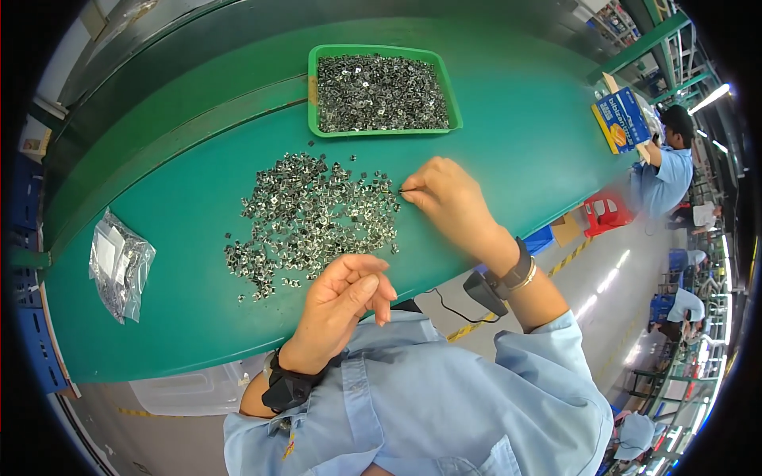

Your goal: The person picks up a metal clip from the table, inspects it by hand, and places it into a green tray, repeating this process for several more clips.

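A: What's in the grip?

B: The right hand [451, 198] has thumb and forefinger pressed together at the tips, pinching what looks like a small, thin, dark piece [402, 190], just beside the right edge of a loose, spread heap of tiny silver-and-black metal pieces [317, 210].

A: And the left hand [343, 301]?

B: Half curled, near the heap's lower edge. Whether it holds anything, I can't tell.

A: What could go wrong?

B: With a piece that tiny, a slack or off-centre pinch could let it slip in among its lookalikes. A low sweep of the left hand could push strays toward the near edge of the green tabletop [516, 159].

A: How are the hands posed?

B: The right reaches in from the right, back upward, fingertips pointing left. The left has its thumb laid toward its bent fingers.

A: Farther out?

B: A shallow green plastic tray [389, 132] of similar pieces stands beyond the heap; a clear, crinkled plastic bag [119, 274] lies well to the left.
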`<state>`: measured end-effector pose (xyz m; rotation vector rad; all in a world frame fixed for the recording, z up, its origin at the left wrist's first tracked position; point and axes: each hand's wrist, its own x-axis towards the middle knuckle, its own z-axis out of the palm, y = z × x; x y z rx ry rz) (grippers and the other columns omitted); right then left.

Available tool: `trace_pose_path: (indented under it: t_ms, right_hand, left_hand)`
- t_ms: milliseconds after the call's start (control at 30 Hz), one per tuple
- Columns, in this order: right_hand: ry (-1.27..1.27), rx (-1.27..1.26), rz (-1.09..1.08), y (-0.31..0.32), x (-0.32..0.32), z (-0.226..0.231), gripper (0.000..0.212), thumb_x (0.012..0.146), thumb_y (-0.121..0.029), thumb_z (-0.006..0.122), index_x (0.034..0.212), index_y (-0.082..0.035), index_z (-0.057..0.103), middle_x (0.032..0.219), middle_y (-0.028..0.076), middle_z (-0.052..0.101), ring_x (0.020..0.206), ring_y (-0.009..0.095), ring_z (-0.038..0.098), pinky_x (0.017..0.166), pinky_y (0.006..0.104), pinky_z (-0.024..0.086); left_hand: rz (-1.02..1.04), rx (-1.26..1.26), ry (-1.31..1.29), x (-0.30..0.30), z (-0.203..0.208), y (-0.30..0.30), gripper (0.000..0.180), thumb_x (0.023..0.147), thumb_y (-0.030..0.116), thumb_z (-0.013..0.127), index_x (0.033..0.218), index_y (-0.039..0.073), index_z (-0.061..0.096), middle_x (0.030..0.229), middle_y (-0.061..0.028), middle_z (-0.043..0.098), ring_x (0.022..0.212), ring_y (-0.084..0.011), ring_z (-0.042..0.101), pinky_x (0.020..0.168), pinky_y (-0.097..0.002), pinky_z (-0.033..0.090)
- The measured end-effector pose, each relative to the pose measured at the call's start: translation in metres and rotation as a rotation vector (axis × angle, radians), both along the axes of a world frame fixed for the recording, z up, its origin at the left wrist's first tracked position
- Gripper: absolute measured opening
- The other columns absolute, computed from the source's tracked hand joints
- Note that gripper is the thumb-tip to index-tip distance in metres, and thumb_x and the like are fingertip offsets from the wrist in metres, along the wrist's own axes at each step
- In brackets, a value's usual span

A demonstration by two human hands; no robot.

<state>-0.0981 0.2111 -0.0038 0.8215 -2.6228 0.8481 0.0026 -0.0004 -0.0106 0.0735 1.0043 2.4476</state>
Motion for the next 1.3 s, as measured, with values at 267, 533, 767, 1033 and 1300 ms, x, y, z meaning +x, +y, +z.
trace_pose_path:
  t_ms: [267,533,767,1033,1300]
  right_hand:
    - [0.013,-0.127,0.197,-0.017,0.041,0.036,0.018,0.069,-0.005,0.071,0.085,-0.005,0.062,0.079,0.008,0.057,0.073,0.025,0.056,0.063,0.0344,0.045]
    - [0.043,-0.081,0.281,-0.030,0.058,0.042,0.022,0.067,-0.004,0.072,0.087,-0.006,0.062,0.082,0.006,0.058,0.074,0.024,0.056,0.062,0.0340,0.045]
    - [0.022,-0.232,0.189,-0.036,0.069,0.030,0.023,0.067,-0.004,0.072,0.087,-0.008,0.062,0.084,0.005,0.059,0.075,0.024,0.056,0.063,0.0337,0.044]
    - [0.038,-0.185,0.203,-0.033,0.071,0.029,0.020,0.071,-0.007,0.071,0.088,-0.007,0.062,0.086,0.003,0.056,0.077,0.021,0.055,0.065,0.0322,0.042]
    - [0.047,-0.250,0.217,-0.034,0.071,0.026,0.021,0.069,-0.005,0.071,0.088,-0.006,0.061,0.085,0.005,0.057,0.074,0.022,0.056,0.063,0.0324,0.044]
  left_hand:
    - [0.122,-0.190,0.020,-0.004,0.011,0.008,0.019,0.095,0.014,0.047,0.109,0.001,0.049,0.085,-0.0110,0.059,0.063,-0.0154,0.058,0.054,-0.0260,0.048]
    - [0.115,-0.099,0.003,0.003,0.008,0.003,0.019,0.095,0.016,0.048,0.106,0.000,0.048,0.086,-0.0101,0.060,0.063,-0.0131,0.057,0.055,-0.0251,0.047]
    - [0.059,0.036,-0.085,0.004,0.007,0.000,0.020,0.095,0.016,0.047,0.107,0.000,0.051,0.085,-0.0107,0.061,0.062,-0.0133,0.056,0.054,-0.0255,0.046]
    - [0.032,0.028,-0.078,0.006,0.005,0.000,0.024,0.095,0.016,0.047,0.111,-0.001,0.052,0.084,-0.0111,0.062,0.062,-0.0134,0.056,0.054,-0.0253,0.045]
    - [0.017,-0.063,-0.072,0.006,0.009,0.000,0.024,0.095,0.017,0.048,0.110,-0.001,0.052,0.083,-0.0114,0.062,0.062,-0.0127,0.056,0.054,-0.0252,0.045]
